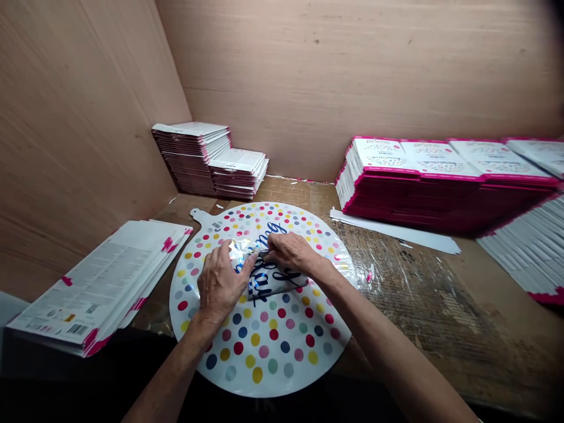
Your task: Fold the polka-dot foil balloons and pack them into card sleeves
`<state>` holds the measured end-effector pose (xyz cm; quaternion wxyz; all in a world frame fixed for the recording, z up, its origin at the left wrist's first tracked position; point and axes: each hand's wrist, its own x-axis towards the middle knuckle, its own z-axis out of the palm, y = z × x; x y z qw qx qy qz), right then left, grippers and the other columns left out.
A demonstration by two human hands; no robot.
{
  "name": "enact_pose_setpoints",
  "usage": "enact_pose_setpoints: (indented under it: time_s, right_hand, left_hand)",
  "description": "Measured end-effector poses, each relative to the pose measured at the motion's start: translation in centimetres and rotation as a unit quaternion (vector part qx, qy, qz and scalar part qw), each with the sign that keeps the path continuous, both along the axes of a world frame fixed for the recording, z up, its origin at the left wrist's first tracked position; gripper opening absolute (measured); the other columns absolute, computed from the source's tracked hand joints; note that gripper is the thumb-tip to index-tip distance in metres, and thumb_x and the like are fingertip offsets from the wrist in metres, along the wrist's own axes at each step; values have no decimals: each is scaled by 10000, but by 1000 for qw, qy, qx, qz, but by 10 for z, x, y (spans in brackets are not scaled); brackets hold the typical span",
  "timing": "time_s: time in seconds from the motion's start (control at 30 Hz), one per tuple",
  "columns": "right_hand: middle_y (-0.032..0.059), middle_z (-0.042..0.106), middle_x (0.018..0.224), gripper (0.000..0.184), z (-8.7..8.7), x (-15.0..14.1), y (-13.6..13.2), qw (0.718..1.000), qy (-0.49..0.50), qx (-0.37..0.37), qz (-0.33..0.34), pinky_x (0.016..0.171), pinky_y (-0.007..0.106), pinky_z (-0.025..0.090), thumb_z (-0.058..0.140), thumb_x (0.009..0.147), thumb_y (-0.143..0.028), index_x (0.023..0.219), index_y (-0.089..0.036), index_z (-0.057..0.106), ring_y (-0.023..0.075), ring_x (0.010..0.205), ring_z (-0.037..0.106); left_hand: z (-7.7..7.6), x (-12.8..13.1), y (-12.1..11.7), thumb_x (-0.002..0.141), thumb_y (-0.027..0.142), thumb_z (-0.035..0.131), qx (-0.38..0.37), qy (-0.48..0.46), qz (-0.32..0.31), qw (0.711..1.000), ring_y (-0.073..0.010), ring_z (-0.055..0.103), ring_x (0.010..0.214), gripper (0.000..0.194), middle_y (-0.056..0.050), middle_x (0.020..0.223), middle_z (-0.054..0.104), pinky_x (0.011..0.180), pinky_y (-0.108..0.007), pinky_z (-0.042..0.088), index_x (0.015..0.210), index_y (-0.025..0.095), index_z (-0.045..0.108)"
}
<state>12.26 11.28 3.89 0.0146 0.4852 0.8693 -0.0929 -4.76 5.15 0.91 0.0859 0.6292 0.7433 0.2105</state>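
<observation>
1. Round white foil balloon (264, 346), printed with multicoloured dots and blue script lettering, lying flat at the near edge of the worktop (423, 305), left of centre; its tab (198, 215) points toward the far left corner.
2. Folded foil piece (240, 249), silvery and reflective, with a dark-lettered panel (268, 281) beside it, lying at the middle of the balloon beneath both hands. Whether it is part of the balloon or a separate sheet cannot be told.
3. Left hand (220, 282): fingers curved, resting on the foil with the thumb toward the right hand. Whether it grips or only presses cannot be told.
4. Right hand (293, 252): fingers closed together, with the fingertips (269, 247) pinching the upper edge of the folded foil piece, just beside the left thumb.
5. Step in hand (judgement): folding or creasing the foil at the centre of the balloon. The close hold calls for both hands to keep the foil edge steady.
6. Surroundings: white cards with pink edges in a stack (101, 288) at the left edge; two stacks (189, 158) in the far left corner; a long row of stacks (440, 182) along the far right edge. A white paper strip (396, 232) and clear plastic film (405, 282) lie right of the balloon, below a plywood wall (352, 76).
</observation>
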Motion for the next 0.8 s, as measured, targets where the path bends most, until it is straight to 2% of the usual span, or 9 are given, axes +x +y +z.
enact_pose_setpoints:
  time_s: [0.07, 0.13, 0.23, 0.3, 0.4, 0.47, 0.53, 0.63, 0.8]
  right_hand:
    - [33, 697, 970, 184, -2, 10, -18, 1000, 30, 1, 1, 705, 255, 364, 567, 959, -330, 1090, -208, 610, 174, 891, 619]
    - [50, 692, 1004, 229, -9, 13, -35, 998, 67, -1, -17, 721, 261, 366, 590, 943, -322, 1136, -199, 586, 182, 915, 614]
    - [60, 681, 996, 208, -21, 9, -58, 993, 92, -14, -72, 708, 264, 371, 549, 963, -366, 1069, -194, 599, 184, 886, 607]
    - [41, 667, 931, 195, -29, 12, -73, 989, 113, -16, -91, 688, 262, 373, 503, 983, -359, 933, -201, 605, 172, 825, 595]
    - [8, 631, 853, 214, -38, 38, -96, 966, 224, -10, -131, 690, 249, 394, 474, 983, -335, 829, -216, 561, 154, 777, 575]
    - [-4, 607, 789, 265, -43, 66, -108, 935, 295, -9, -197, 665, 253, 406, 446, 978, -392, 789, -225, 529, 157, 728, 562]
    - [-7, 576, 711, 318, -49, 93, -115, 914, 321, -11, -248, 618, 267, 401, 455, 946, -469, 742, -230, 506, 168, 668, 539]
    - [-5, 555, 659, 353, -57, 122, -117, 901, 340, -19, -267, 589, 284, 399, 473, 906, -538, 733, -233, 517, 179, 631, 523]
    - [8, 574, 674, 370, -54, 140, -118, 900, 344, -28, -266, 589, 297, 416, 467, 907, -572, 759, -239, 535, 188, 638, 532]
  left_hand:
    - [-3, 4, -1, 886, 542, 476, -8, -104, -49, 993, -267, 654, 987, 556, -122, 1111, 703, 839, -362, 503, 1261, 141, 562]
    - [-7, 13, -2, 902, 505, 439, -41, -221, -98, 969, -198, 668, 772, 479, -58, 893, 731, 722, -305, 515, 1184, 155, 606]
    - [-11, 15, -7, 878, 481, 482, -16, -276, -116, 954, -166, 650, 672, 406, -22, 752, 706, 678, -278, 518, 1067, 163, 649]
    - [-11, -2, -11, 856, 506, 513, 25, -222, -111, 969, -193, 677, 774, 415, -56, 871, 727, 758, -305, 537, 1050, 170, 661]
    - [-17, -51, -17, 857, 534, 491, 107, -39, -65, 991, -297, 591, 1173, 530, -163, 1266, 635, 1015, -412, 458, 1187, 138, 617]
    - [-26, -81, -20, 838, 544, 503, 91, 78, -35, 992, -376, 387, 1382, 669, -235, 1449, 472, 1120, -501, 336, 1316, 76, 525]
    - [-36, -94, -23, 879, 517, 440, 30, 135, -36, 990, -390, 298, 1435, 710, -259, 1510, 382, 1144, -523, 285, 1403, 38, 437]
    - [-45, -76, -28, 936, 450, 351, -25, 182, -41, 982, -402, 292, 1435, 668, -264, 1524, 358, 1143, -533, 269, 1450, 26, 389]
    - [-47, -5, -59, 943, 505, 369, 2, 197, 1, 980, -471, 296, 1406, 755, -338, 1487, 360, 1129, -581, 252, 1446, -59, 367]
